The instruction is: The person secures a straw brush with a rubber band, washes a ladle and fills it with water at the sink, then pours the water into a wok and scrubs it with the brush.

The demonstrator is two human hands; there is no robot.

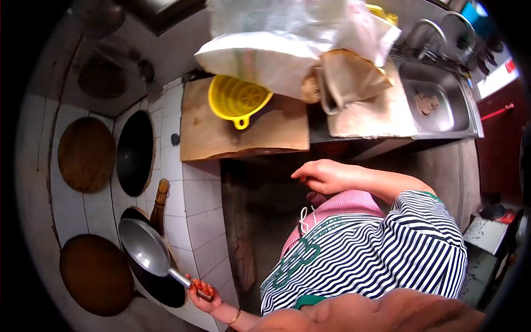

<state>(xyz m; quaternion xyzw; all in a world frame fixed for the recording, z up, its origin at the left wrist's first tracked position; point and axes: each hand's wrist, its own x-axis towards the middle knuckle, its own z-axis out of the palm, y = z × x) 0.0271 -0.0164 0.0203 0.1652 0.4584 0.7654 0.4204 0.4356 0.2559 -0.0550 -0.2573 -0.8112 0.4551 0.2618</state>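
Observation:
My left hand is closed around the handle of a large metal ladle. The ladle's round bowl is over the edge of a dark wok set into the white-tiled stove, and it hides part of that wok. Just above the ladle, a bamboo brush leans at the wok's rim. My right hand is in front of my body with its fingers loosely bent and apart, holding nothing. It is nearest to the front edge of a counter covered by a brown board.
A second wok sits farther along the stove, with round brown lids to the left. A yellow colander rests on the board. White sacks and a brown paper bag stand near the sink.

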